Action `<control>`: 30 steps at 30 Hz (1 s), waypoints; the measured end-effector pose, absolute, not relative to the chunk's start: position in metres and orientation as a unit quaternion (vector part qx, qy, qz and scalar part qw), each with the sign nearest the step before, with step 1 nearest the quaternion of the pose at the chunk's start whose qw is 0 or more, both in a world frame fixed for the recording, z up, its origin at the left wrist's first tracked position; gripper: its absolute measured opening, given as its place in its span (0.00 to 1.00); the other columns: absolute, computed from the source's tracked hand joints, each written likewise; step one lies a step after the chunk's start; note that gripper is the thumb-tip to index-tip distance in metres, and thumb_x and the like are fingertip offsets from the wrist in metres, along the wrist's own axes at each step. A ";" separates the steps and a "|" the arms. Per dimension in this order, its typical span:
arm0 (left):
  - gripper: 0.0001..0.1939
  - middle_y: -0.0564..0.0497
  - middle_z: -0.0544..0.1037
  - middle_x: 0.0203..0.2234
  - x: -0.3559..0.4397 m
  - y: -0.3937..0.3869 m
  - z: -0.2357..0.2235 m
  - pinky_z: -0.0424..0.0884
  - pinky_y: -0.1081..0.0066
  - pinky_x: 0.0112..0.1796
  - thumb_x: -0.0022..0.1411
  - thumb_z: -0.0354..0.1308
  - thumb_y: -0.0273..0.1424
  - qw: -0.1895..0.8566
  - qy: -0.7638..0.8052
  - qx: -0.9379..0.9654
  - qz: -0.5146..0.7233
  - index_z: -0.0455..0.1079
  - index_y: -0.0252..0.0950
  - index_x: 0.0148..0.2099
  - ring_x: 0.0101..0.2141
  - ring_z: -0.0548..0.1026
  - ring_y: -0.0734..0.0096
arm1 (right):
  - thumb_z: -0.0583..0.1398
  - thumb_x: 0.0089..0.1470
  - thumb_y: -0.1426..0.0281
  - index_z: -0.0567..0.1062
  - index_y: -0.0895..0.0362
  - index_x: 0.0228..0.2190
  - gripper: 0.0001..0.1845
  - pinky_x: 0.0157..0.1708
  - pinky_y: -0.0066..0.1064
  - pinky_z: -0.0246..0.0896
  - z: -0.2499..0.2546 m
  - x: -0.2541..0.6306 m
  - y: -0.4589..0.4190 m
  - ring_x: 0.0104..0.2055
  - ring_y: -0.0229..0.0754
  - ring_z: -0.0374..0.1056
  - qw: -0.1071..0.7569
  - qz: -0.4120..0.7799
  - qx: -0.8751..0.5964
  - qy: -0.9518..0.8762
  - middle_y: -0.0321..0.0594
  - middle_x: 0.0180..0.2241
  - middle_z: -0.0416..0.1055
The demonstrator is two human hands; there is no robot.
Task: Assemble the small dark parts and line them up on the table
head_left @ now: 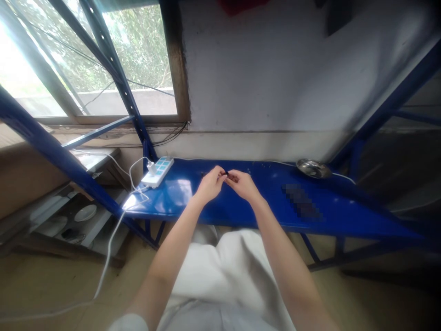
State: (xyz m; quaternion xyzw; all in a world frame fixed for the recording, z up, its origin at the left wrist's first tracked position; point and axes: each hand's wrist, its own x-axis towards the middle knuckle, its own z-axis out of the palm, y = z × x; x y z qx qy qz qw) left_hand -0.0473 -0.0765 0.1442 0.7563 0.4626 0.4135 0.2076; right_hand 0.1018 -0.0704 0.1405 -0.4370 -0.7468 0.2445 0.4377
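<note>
Over the middle of a blue metal shelf (227, 209), my left hand (211, 185) and my right hand (243, 184) meet with fingertips nearly touching. Both are closed in a pinch around a small dark piece (226, 173), which shows only as a black tip between the fingers. Its kind is too small and covered to make out. Some dark reddish-brown bits show behind and under the fingers, partly hidden by them.
A white power strip (158, 172) with a plugged-in cord lies on the shelf's left end. At the back right sits a shiny metal bowl (313, 168). A blurred-out dark item (302, 202) lies nearer on the right. Blue uprights (113, 69) frame both sides.
</note>
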 end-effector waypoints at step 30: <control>0.09 0.49 0.74 0.28 -0.120 -0.021 0.023 0.63 0.73 0.32 0.59 0.45 0.30 0.160 0.703 0.589 0.366 0.66 0.36 0.34 0.30 0.71 0.69 | 0.56 0.50 0.66 0.73 0.60 0.32 0.11 0.25 0.25 0.58 0.027 0.159 0.009 0.30 0.38 0.68 0.247 0.173 -0.748 -0.591 0.43 0.32 0.73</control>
